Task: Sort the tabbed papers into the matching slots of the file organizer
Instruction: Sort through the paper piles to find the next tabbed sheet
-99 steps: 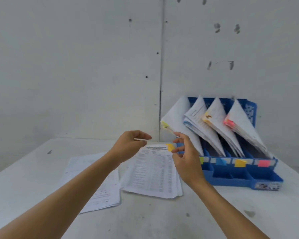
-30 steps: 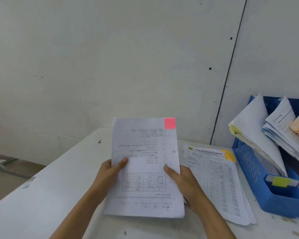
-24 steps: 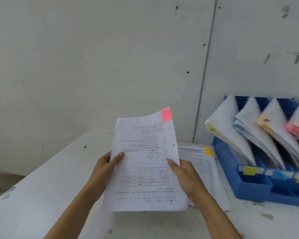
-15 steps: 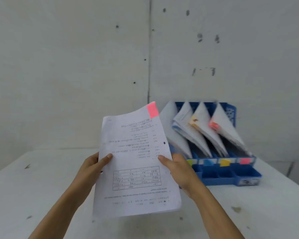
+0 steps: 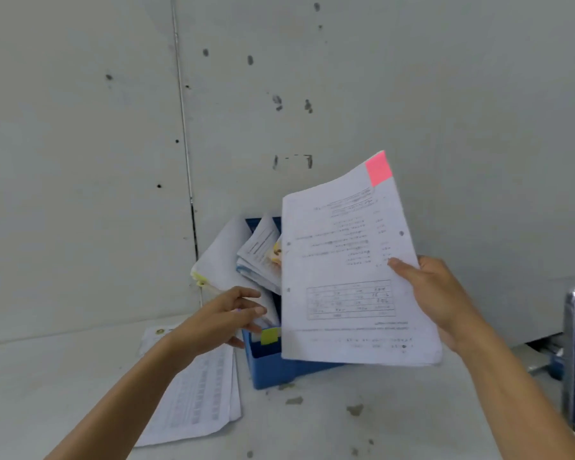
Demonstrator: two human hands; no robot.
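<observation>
Where gripped: right edge of the pink-tabbed papers [image 5: 342,277], pinched by the right hand [image 5: 442,293], thumb on the printed front, fingers hidden behind.
Papers: raised above the table [image 5: 379,426], tilted, pink tab [image 5: 378,168] at the top right corner, covering the right part of the file organizer [image 5: 273,370].
Other hand: left hand [image 5: 226,322] with fingers loosely stretched, holding nothing, just beside the organizer's left front corner; touching the first sheaf or not, cannot tell.
Organizer: blue, close to the wall [image 5: 80,161], yellow label [image 5: 269,336] on the leftmost slot's front.
Slots: yellow-tabbed sheaf [image 5: 219,260] leaning in the leftmost, second sheaf [image 5: 259,250] in the next; the rest hidden.
Table: stack of printed sheets [image 5: 200,393] lying flat left of the organizer, partly under the left forearm.
</observation>
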